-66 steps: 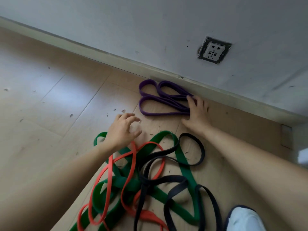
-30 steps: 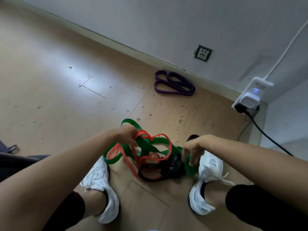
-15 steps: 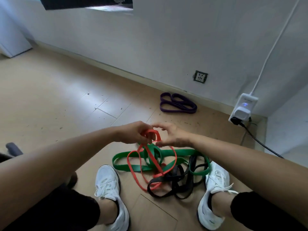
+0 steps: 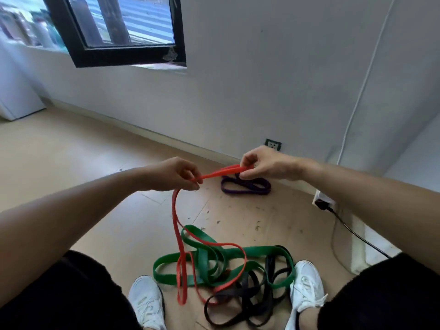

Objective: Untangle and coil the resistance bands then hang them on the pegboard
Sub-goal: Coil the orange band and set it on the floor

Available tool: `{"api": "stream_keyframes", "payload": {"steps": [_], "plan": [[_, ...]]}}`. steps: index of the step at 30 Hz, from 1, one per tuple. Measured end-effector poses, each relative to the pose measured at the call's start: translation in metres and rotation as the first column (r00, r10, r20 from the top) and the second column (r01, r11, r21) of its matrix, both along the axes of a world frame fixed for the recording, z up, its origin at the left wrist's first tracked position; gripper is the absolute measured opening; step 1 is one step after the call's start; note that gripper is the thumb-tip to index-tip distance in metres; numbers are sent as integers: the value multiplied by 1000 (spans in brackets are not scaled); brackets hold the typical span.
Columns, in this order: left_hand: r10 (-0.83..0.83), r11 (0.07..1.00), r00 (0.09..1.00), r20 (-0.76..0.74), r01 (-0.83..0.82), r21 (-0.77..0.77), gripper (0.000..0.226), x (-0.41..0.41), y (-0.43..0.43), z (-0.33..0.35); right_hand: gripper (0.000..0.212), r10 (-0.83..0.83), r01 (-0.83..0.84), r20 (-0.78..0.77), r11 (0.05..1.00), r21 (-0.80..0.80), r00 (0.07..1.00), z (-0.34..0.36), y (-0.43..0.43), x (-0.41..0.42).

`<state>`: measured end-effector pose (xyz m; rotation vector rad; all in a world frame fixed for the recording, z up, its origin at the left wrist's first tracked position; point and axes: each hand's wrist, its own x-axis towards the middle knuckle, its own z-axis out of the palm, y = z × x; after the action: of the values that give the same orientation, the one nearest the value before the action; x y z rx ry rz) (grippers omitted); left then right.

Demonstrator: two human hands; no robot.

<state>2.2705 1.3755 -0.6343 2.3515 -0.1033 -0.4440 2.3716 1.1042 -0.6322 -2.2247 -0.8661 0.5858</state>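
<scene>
Between the shoes (image 4: 147, 303), at the near edge of the floor (image 4: 71, 163), lies the tangle. The green band (image 4: 252, 251) is a wide flat strap looped over itself several times, and the black band (image 4: 240, 306) is a narrower strap whose loops thread through it on the right. The red band (image 4: 176, 225) is thin and flat. Its lower loops cross the green ones, and a doubled length rises out of the heap to the hands.

The left hand (image 4: 173, 173) has its grip pinched shut on the red band where the strap turns level. The right hand (image 4: 264, 166) pinches the folded end, so a short doubled stretch runs taut between them. Lifting it this way likely lets its weight draw it free of the others and starts the first fold of a coil.

Beyond the hands, at the floor's far edge against the wall (image 4: 262, 91), the purple band (image 4: 245, 188) lies folded in neat loops below a socket (image 4: 273, 145), apparently coiled and waiting. No pegboard is in view.
</scene>
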Motion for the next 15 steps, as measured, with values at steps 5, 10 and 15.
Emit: {"api": "stream_keyframes", "payload": {"steps": [5,10,15], "plan": [[-6,991,1000,26,9,-133,16,11,-8,-1,10,-32,19,139,996,92,990,19,2,12],[-119,970,981,-152,83,-228,19,14,-11,-23,10,-26,23,11,979,204,1000,20,-1,30],[-78,947,972,-220,4,-320,28,24,-11,-38,19,-14,41,-112,969,242,994,21,-7,51]]}}
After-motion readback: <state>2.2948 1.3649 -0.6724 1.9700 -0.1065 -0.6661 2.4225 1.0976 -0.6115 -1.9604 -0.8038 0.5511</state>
